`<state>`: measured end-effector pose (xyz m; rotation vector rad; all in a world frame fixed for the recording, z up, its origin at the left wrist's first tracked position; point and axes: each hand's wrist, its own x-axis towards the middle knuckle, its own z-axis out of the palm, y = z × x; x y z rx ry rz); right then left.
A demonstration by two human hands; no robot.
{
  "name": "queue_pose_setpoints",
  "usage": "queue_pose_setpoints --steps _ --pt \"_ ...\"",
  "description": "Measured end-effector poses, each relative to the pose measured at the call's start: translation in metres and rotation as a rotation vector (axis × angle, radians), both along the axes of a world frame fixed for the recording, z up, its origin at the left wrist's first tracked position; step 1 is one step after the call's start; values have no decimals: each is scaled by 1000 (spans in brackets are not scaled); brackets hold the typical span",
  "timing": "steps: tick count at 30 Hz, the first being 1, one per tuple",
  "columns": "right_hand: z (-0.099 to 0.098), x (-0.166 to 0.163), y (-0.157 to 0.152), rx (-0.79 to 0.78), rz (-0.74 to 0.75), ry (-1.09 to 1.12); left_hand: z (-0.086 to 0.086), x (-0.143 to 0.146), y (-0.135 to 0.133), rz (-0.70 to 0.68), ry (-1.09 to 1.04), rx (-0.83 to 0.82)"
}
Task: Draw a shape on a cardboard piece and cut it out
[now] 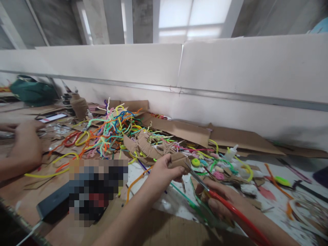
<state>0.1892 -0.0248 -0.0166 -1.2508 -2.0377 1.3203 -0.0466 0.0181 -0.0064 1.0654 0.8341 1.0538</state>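
Note:
My left hand (pixel 160 176) pinches a small brown cardboard piece (pixel 179 159) between thumb and fingers, just above the worktop. In my right hand (pixel 228 193) is a pair of scissors (pixel 220 197) with red handles, its blades pointing up and left. The blade tips meet the edge of the cardboard beside my left fingers; whether they are apart is too small to tell. Below the scissors lies something green and partly blurred, close to my right fingers. Curved cardboard pieces wrapped with twine (pixel 148 145) lie just beyond my left hand.
A tangled heap of coloured pipe cleaners (pixel 115 128) stands left of centre, near scissors with red and yellow handles (pixel 82 138). Another person's arm (pixel 25 147) rests at left. Cardboard strips (pixel 179 128) line the white partition. A glue bottle (pixel 232 152) and a black device (pixel 66 194) also lie here.

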Motion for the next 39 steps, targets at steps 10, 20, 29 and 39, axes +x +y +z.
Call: queue_pose_setpoints --steps 10,20,29,39 --pt "-3 2 3 109 16 8 5 1 -1 -3 36 -13" --pt "-7 4 4 55 27 0 2 0 -1 -13 18 -15" --pt "-13 4 6 1 11 46 -1 -2 0 -32 -4 -4" --pt "-12 8 6 26 20 -7 -1 -3 2 -64 6 -14"
